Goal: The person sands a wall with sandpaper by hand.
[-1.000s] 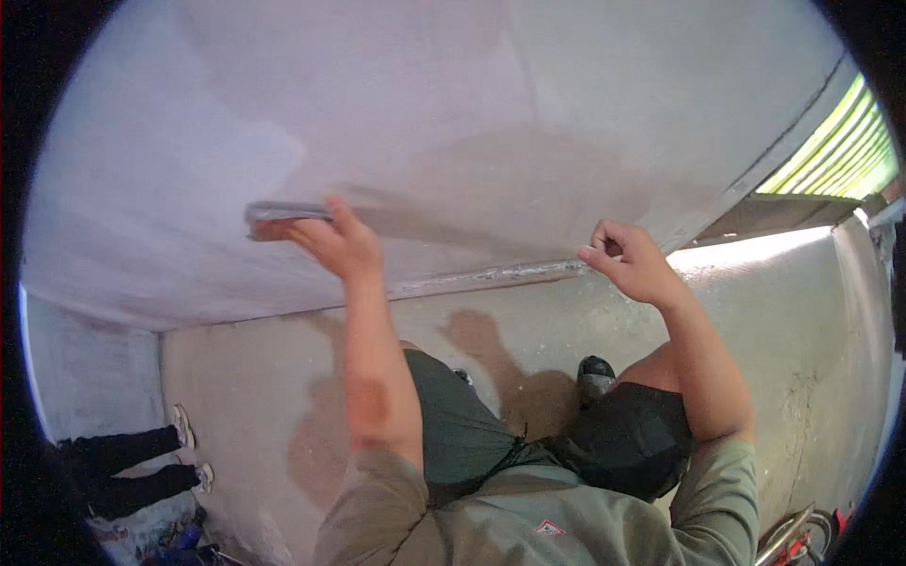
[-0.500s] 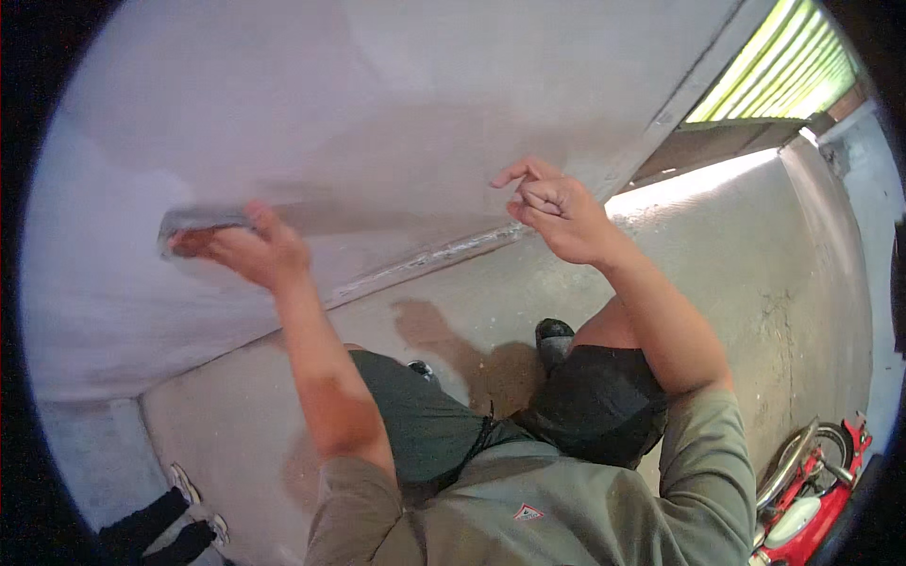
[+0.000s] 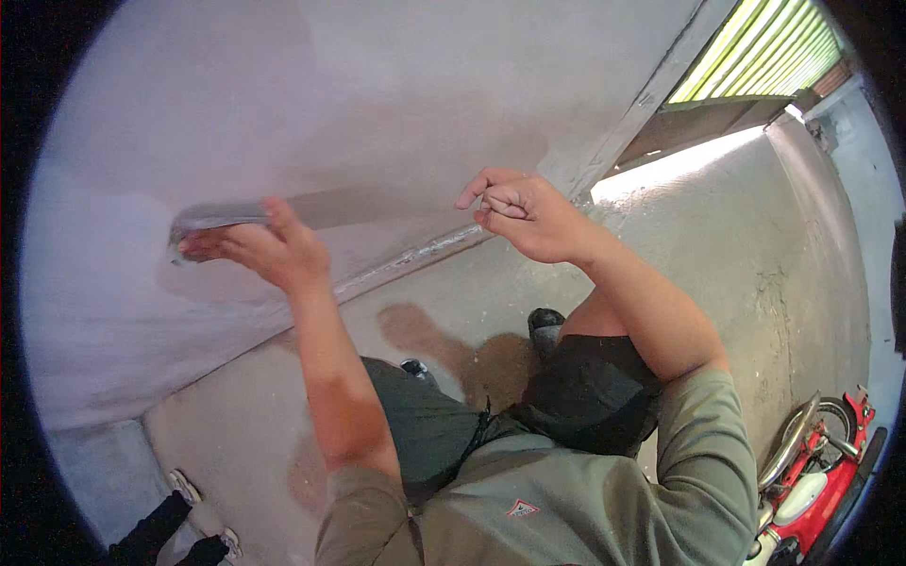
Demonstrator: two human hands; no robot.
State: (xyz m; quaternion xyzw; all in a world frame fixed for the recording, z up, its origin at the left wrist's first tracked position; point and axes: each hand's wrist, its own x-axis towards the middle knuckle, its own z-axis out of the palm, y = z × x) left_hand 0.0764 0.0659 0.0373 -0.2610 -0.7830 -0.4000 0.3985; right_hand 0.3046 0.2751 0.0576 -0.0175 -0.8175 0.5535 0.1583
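Observation:
My left hand [image 3: 274, 250] holds a grey, flat block-like tool [image 3: 212, 216] against the pale wall [image 3: 377, 85]. Its fingers lie along the tool with the thumb raised on the upper side; motion blur and the fingers hide the tool's exact kind. Farther right, my right hand [image 3: 524, 217] hovers in front of the wall's lower edge. Its index finger is bent and partly stretched out, while the other fingers curl into the palm, and nothing shows in them. Whitish dust marks the curled fingers.
A slatted opening [image 3: 755, 52] lets in light at the upper right. A red motorbike [image 3: 816, 500] stands at the lower right. At the lower left are another person's legs and shoes [image 3: 185, 486]. My feet are on the concrete floor [image 3: 698, 274].
My left hand has slid a little to the right along the wall with the grey tool. The right hand has shifted left, its fingers still curled. The view has turned slightly.

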